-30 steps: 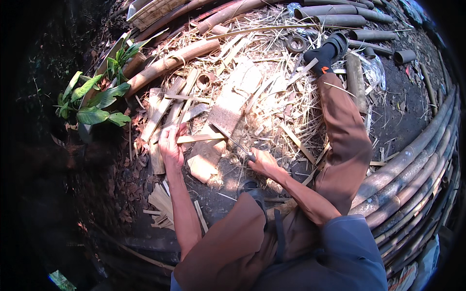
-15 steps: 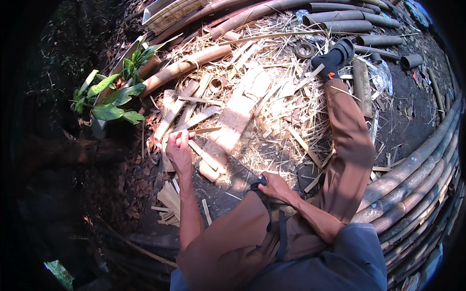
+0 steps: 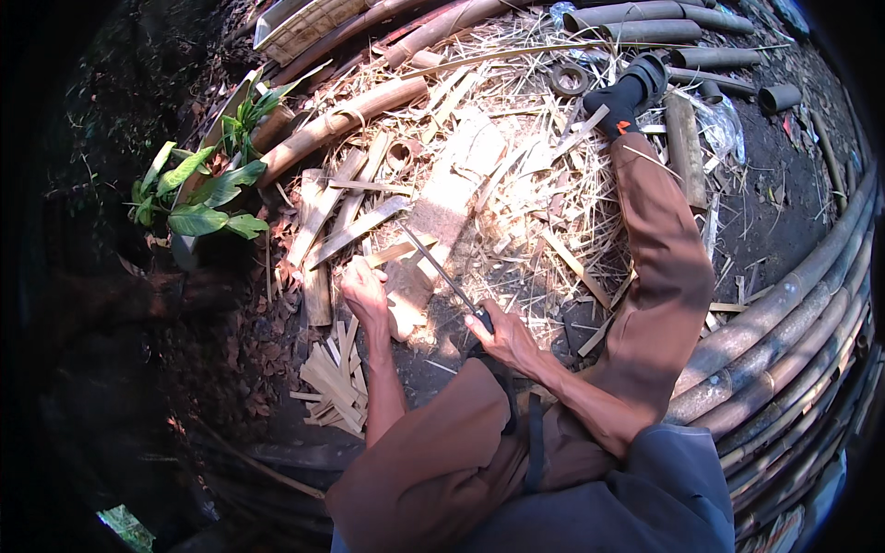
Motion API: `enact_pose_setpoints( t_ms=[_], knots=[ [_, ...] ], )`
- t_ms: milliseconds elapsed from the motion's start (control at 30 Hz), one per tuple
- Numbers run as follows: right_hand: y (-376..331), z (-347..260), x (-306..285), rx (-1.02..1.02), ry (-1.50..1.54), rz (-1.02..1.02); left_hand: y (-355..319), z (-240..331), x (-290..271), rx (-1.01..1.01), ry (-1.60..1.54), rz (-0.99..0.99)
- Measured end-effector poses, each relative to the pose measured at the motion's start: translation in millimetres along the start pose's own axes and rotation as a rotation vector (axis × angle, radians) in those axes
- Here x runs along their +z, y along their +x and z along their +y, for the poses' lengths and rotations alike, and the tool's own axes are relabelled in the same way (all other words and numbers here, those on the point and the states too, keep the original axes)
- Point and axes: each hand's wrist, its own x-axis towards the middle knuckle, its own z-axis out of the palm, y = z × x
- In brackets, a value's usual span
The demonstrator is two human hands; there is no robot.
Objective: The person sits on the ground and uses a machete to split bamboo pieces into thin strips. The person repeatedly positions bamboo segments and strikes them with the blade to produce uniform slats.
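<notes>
My left hand (image 3: 365, 289) is closed round the near end of a short bamboo strip (image 3: 398, 250), which points away to the right over a worn wooden block (image 3: 433, 219). My right hand (image 3: 509, 337) grips the dark handle of a long, narrow-bladed knife (image 3: 446, 276). Its blade slants forward and left, with the tip just beyond the strip. From this angle I cannot tell whether blade and strip touch. A pile of split bamboo strips (image 3: 334, 382) lies on the ground beside my left forearm.
Pale shavings (image 3: 544, 198) cover the ground ahead. A bamboo pole (image 3: 346, 122) and green leaves (image 3: 207, 198) are at the left, a pale crate (image 3: 304, 28) behind them. Long bamboo poles (image 3: 737, 355) curve along the right. My outstretched leg (image 3: 659, 249) lies right of the block.
My left hand has shifted right and slightly nearer with the strip. The knife has risen, its blade now reaching farther forward, across the strip. More strips show in the pile.
</notes>
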Motion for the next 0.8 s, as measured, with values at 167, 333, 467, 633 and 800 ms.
enact_pose_setpoints(
  t_ms=[167, 333, 467, 633, 800],
  knots=[
    [32.2, -4.7, 39.1, -0.072, -0.002, 0.001, -1.3, -6.2, 11.3, -0.099, -0.190, -0.016],
    [50.5, 10.4, 26.7, 0.036, -0.089, -0.013, -4.1, -0.9, -0.9, -0.224, -0.432, -0.049],
    [58.3, 67.0, 45.0, -0.094, -0.265, 0.160, -9.2, 5.6, 14.8, -0.272, -0.411, -0.032],
    [46.7, 11.4, 32.5, 0.003, -0.095, -0.072, -8.0, 4.1, 3.0, -0.159, -0.288, -0.025],
    [71.3, 103.0, 31.3, -0.046, -0.250, 0.088, -6.5, 23.5, 20.2, -0.104, 0.046, -0.045]
  ],
)
